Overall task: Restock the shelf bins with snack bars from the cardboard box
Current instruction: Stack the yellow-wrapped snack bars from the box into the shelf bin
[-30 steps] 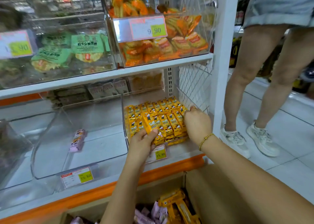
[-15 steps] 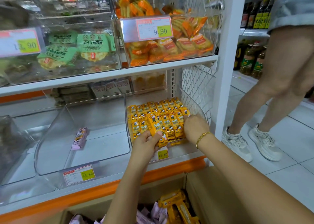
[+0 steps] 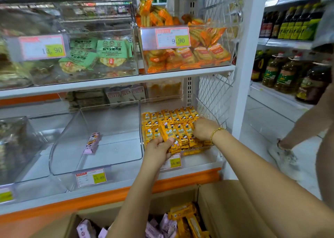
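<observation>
The left hand (image 3: 159,148) has its thumb pressed on top of one yellow bar (image 3: 169,134), fingers curled beneath its near end, pinching it at the front of the right bin (image 3: 198,152). The right hand (image 3: 204,129) lies on the packed yellow bars (image 3: 173,116), its fingers curled down among them; I cannot tell whether they grip any. The middle bin (image 3: 112,122) beside it holds a single pink bar (image 3: 92,143). Below the shelf, the open box (image 3: 222,210) holds more yellow and pink bars.
</observation>
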`<state>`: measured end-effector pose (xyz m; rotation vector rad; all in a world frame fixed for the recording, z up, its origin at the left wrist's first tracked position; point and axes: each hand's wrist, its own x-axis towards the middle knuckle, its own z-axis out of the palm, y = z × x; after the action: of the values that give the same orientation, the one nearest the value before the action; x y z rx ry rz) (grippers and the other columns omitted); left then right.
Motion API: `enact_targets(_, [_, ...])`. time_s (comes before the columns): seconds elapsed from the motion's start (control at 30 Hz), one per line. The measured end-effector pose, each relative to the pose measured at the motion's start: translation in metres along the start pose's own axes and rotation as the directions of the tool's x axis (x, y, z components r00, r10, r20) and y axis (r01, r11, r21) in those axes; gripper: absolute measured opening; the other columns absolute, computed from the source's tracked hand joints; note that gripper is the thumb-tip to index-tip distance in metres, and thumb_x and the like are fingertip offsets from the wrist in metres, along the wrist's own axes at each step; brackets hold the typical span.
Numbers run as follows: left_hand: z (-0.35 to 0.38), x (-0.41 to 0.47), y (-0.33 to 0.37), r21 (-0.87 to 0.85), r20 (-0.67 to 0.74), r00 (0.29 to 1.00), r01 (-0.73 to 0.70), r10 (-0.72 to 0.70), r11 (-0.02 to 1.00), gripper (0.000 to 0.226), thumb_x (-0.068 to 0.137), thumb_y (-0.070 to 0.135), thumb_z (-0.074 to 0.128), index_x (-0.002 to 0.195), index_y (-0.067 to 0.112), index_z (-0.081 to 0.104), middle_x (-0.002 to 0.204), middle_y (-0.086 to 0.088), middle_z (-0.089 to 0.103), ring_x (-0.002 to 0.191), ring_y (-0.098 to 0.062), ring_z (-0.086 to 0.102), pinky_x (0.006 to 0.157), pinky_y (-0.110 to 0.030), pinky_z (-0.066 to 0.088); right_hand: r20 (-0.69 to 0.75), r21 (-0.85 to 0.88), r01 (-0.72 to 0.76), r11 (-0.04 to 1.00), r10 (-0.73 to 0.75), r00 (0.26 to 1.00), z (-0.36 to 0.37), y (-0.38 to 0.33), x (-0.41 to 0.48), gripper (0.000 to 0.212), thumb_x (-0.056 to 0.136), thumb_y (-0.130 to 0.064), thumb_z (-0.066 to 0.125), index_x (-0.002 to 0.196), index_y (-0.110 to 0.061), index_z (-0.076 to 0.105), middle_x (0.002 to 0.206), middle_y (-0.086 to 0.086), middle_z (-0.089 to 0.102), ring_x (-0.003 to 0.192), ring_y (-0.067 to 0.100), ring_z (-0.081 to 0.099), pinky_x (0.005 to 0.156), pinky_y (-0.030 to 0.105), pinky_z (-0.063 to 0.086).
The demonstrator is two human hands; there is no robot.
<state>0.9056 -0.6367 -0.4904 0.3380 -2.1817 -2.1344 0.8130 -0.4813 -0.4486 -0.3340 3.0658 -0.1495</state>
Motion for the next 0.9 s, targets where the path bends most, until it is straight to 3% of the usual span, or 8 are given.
enact_targets(0.1, [-0.005, -0.006, 0.001, 0.002, -0.103, 0.992, -0.066, 0.066, 0.998, 0.052, 0.085, 0.037, 0.067, 0.125, 0.005, 0.057, 0.115, -0.014, 0.066, 0.101, -0.022, 0.066, 0.081, -0.029, 0.056, -0.187, 0.479, 0.117, 0.870, -0.029, 0.982, 0.005, -0.011, -0.011, 0.027, 0.094, -0.030, 0.055, 0.112, -0.013, 0.067, 0.112, 0.007, 0.066, 0.097, 0.022, 0.063, 0.083, 0.030, 0.049])
enact_targets(0.17, [-0.008, -0.009, 0.006, 0.025, -0.135, 0.982, -0.132, 0.134, 0.991, 0.055, 0.084, 0.037, 0.068, 0.130, 0.008, 0.056, 0.115, -0.013, 0.067, 0.104, -0.024, 0.065, 0.091, -0.039, 0.054, -0.025, 0.837, 0.106, 0.537, -0.155, 0.988, 0.003, -0.022, -0.024, 0.026, 0.089, -0.036, 0.063, 0.101, -0.014, 0.070, 0.087, 0.002, 0.069, 0.073, 0.015, 0.064, 0.067, 0.024, 0.054])
enact_targets(0.3, [-0.014, -0.012, 0.021, 0.223, -0.093, 0.962, -0.232, 0.257, 0.947, 0.026, 0.089, 0.029, 0.063, 0.115, 0.026, 0.064, 0.088, 0.016, 0.065, 0.083, 0.000, 0.062, 0.071, -0.013, 0.051, 0.098, 0.960, -0.012, 0.279, -0.296, 0.950, 0.001, -0.035, -0.029, 0.026, 0.086, -0.022, 0.068, 0.110, -0.012, 0.066, 0.097, -0.006, 0.064, 0.085, 0.005, 0.064, 0.074, 0.019, 0.055])
enact_targets(0.43, [-0.022, -0.008, 0.033, 0.334, -0.085, 0.943, -0.277, 0.321, 0.901, 0.034, 0.088, 0.026, 0.066, 0.120, 0.017, 0.064, 0.089, 0.016, 0.066, 0.082, 0.002, 0.063, 0.068, -0.010, 0.049, 0.087, 0.996, -0.075, 0.046, -0.393, 0.915, 0.003, -0.040, -0.013, 0.010, 0.090, -0.014, 0.062, 0.098, -0.011, 0.066, 0.098, 0.004, 0.072, 0.095, 0.012, 0.067, 0.089, 0.027, 0.051])
enact_targets(0.6, [-0.045, 0.006, 0.023, 0.525, -0.287, 0.855, -0.237, 0.432, 0.818, 0.048, 0.084, 0.024, 0.070, 0.130, 0.022, 0.055, 0.128, 0.001, 0.055, 0.113, -0.017, 0.054, 0.093, -0.031, 0.045, 0.092, 0.950, -0.061, 0.306, -0.085, 0.992, 0.003, -0.056, 0.027, 0.025, 0.085, -0.031, 0.070, 0.100, -0.013, 0.065, 0.065, -0.002, 0.054, 0.052, 0.009, 0.043, 0.050, 0.021, 0.036])
enact_targets(0.67, [-0.053, 0.007, 0.010, 0.496, -0.287, 0.886, -0.188, 0.364, 0.848, 0.049, 0.085, 0.021, 0.069, 0.132, 0.020, 0.054, 0.129, -0.001, 0.058, 0.112, -0.015, 0.055, 0.092, -0.026, 0.046, 0.064, 0.940, -0.040, 0.338, -0.060, 0.996, 0.003, -0.067, 0.044, 0.029, 0.082, -0.028, 0.073, 0.107, -0.015, 0.064, 0.069, -0.003, 0.057, 0.054, 0.008, 0.045, 0.048, 0.018, 0.035])
enact_targets(0.77, [-0.061, 0.000, -0.009, 0.465, -0.268, 0.898, -0.197, 0.350, 0.863, 0.036, 0.086, 0.018, 0.067, 0.122, 0.021, 0.063, 0.110, 0.002, 0.068, 0.092, -0.005, 0.060, 0.070, -0.006, 0.042, 0.033, 0.922, -0.001, 0.386, -0.077, 0.996, 0.009, -0.092, 0.070, 0.022, 0.085, -0.022, 0.071, 0.105, -0.014, 0.068, 0.068, 0.001, 0.054, 0.053, 0.009, 0.042, 0.048, 0.020, 0.033])
enact_targets(0.9, [-0.064, -0.001, -0.016, 0.443, -0.262, 0.897, -0.216, 0.357, 0.870, 0.032, 0.085, 0.016, 0.068, 0.117, 0.021, 0.066, 0.100, 0.006, 0.068, 0.092, -0.005, 0.063, 0.073, -0.013, 0.046, 0.032, 0.869, -0.020, 0.495, -0.016, 0.999, 0.029, -0.118, 0.105, 0.037, 0.084, -0.026, 0.070, 0.105, 0.004, 0.068, 0.070, 0.008, 0.057, 0.061, 0.019, 0.051, 0.062, 0.035, 0.047])
